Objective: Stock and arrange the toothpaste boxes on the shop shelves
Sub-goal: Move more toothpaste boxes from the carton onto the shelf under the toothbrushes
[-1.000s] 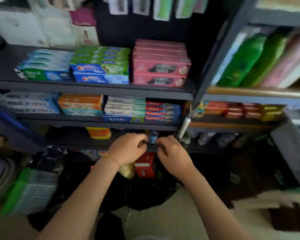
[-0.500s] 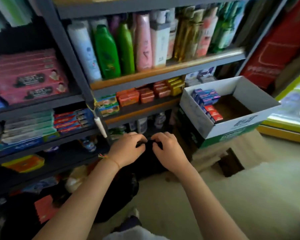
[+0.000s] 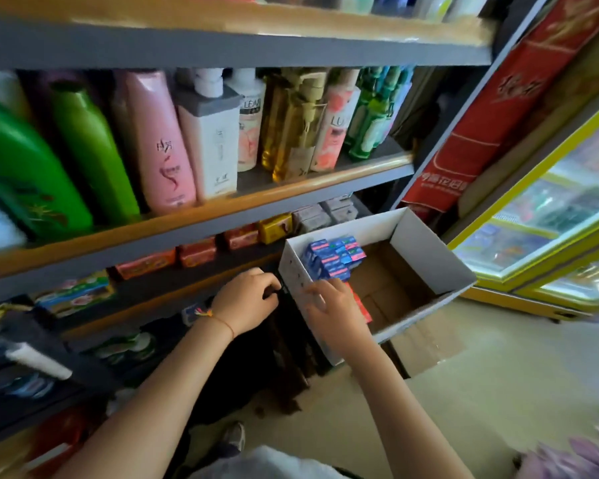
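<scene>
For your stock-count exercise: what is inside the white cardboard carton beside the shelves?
Inside the white carton, a stack of blue toothpaste boxes stands at its left end; bare brown floor fills the rest. The right hand reaches in and covers most of a red box.

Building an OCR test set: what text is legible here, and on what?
"LEAR", partial: white pump bottle.
"LU", partial: pink floral bottle.
Chinese characters on the pink bottle, white square bottle and red banner: too blurred to transcribe.
Blue boxes in the white carton: print unreadable.
</scene>
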